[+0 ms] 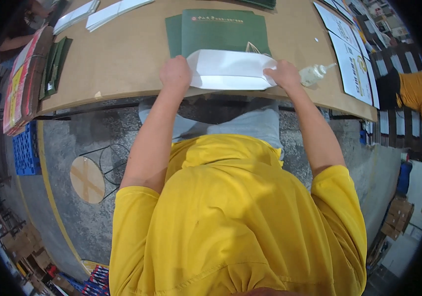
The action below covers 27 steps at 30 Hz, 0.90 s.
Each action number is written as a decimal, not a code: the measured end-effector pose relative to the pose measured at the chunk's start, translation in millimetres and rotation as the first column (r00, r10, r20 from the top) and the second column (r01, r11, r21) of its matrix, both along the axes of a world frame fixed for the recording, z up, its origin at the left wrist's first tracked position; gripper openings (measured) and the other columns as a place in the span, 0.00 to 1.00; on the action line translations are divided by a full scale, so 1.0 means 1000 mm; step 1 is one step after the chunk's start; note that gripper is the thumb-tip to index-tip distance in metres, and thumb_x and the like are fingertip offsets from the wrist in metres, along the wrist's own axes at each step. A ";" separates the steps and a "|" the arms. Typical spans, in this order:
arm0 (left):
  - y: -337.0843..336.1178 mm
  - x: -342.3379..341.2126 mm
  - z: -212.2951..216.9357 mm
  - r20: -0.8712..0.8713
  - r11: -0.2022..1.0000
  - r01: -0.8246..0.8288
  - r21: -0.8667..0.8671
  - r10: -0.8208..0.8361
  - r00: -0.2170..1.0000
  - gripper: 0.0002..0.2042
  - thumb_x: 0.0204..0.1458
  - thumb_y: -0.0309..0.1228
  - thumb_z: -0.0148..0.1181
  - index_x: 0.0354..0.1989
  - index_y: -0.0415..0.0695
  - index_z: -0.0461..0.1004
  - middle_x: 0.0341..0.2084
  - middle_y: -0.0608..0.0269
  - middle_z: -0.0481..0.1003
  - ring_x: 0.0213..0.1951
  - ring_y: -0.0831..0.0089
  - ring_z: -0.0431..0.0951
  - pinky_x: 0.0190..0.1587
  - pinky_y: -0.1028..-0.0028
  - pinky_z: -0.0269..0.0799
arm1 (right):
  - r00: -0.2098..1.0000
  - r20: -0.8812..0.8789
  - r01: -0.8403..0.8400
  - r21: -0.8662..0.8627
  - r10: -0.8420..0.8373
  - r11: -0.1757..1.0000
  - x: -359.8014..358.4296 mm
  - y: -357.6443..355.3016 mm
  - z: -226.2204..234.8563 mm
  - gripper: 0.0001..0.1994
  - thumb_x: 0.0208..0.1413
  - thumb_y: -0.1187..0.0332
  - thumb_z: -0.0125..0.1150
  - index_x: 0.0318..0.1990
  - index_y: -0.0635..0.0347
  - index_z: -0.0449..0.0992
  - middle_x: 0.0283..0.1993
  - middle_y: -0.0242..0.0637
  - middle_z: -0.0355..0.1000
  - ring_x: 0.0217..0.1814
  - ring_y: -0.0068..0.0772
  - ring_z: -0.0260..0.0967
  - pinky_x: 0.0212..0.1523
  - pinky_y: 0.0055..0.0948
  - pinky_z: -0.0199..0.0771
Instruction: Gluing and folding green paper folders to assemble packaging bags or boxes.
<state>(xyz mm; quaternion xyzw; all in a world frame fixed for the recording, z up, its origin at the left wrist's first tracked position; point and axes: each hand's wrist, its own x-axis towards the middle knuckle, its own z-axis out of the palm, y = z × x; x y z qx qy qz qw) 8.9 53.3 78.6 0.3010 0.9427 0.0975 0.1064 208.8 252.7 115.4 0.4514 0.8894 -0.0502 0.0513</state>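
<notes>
From my distant post I have the white folded paper piece (pixel 230 68) crosswise at the near edge of the table (pixel 117 59), its long axis spanning left hand (pixel 175 74) to right hand (pixel 285 74), neither nearer, fingers of both closed on its 2 ends

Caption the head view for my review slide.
Left hand and right hand grip opposite ends of a folded white piece at the table, squeeze bottle at right.
</notes>
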 end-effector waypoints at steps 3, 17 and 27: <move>-0.002 0.000 0.005 0.042 0.999 -0.019 0.039 0.018 0.999 0.12 0.49 0.29 0.50 0.38 0.40 0.76 0.37 0.48 0.77 0.42 0.52 0.77 0.44 0.58 0.73 | 0.918 -0.286 -0.194 0.281 0.275 0.940 -0.008 -0.022 0.019 0.19 0.46 0.58 0.61 0.40 0.63 0.76 0.38 0.52 0.75 0.39 0.52 0.73 0.40 0.43 0.72; -0.021 -0.033 -0.006 0.682 0.953 -0.080 0.293 -0.150 0.716 0.15 0.45 0.31 0.51 0.35 0.32 0.76 0.33 0.38 0.76 0.40 0.46 0.76 0.45 0.58 0.70 | 0.532 -0.557 -0.801 -0.084 0.638 0.593 -0.119 -0.091 -0.043 0.06 0.45 0.70 0.56 0.31 0.59 0.77 0.33 0.45 0.75 0.35 0.50 0.73 0.38 0.43 0.72; -0.020 -0.023 0.015 0.587 0.976 -0.005 0.217 -0.126 0.800 0.12 0.44 0.25 0.48 0.34 0.31 0.73 0.27 0.37 0.75 0.25 0.51 0.78 0.35 0.61 0.74 | 0.523 -0.330 -0.843 -0.069 0.786 0.533 -0.133 -0.099 -0.055 0.10 0.50 0.67 0.55 0.37 0.63 0.73 0.36 0.48 0.75 0.38 0.47 0.74 0.36 0.42 0.75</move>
